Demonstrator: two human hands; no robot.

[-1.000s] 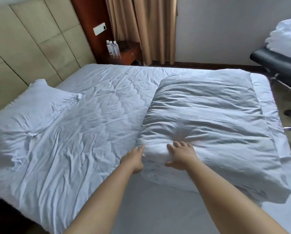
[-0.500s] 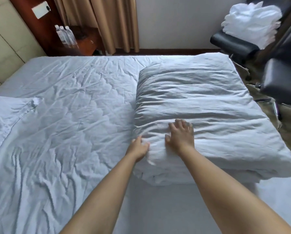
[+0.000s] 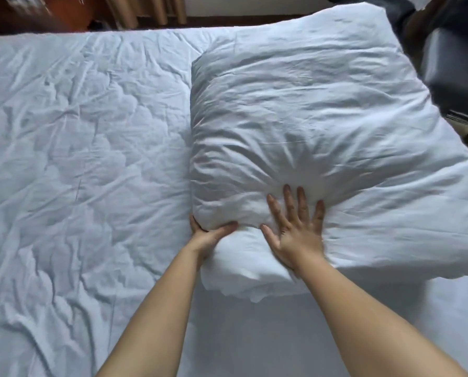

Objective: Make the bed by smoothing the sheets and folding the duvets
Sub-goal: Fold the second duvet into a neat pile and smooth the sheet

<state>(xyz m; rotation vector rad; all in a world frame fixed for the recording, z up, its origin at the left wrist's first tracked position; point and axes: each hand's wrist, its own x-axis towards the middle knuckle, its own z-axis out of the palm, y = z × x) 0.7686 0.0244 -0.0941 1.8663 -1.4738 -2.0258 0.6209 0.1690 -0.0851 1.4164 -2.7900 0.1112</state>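
A white folded duvet (image 3: 322, 118) lies as a thick bundle on the right half of the bed. My right hand (image 3: 295, 227) presses flat on its near top, fingers spread and straight. My left hand (image 3: 208, 235) grips the duvet's near left corner, thumb on top and fingers tucked under the edge. A wrinkled white sheet (image 3: 78, 159) covers the left half of the bed.
A dark chair (image 3: 456, 58) stands close to the bed's right edge. Brown curtains (image 3: 146, 9) and a dark wooden stand (image 3: 23, 14) are beyond the far side. Smooth sheet (image 3: 254, 336) lies between my forearms.
My head has moved closer and tilted down over the duvet. My right hand slid further onto the top and spread flat. My left hand closed around the near left corner.
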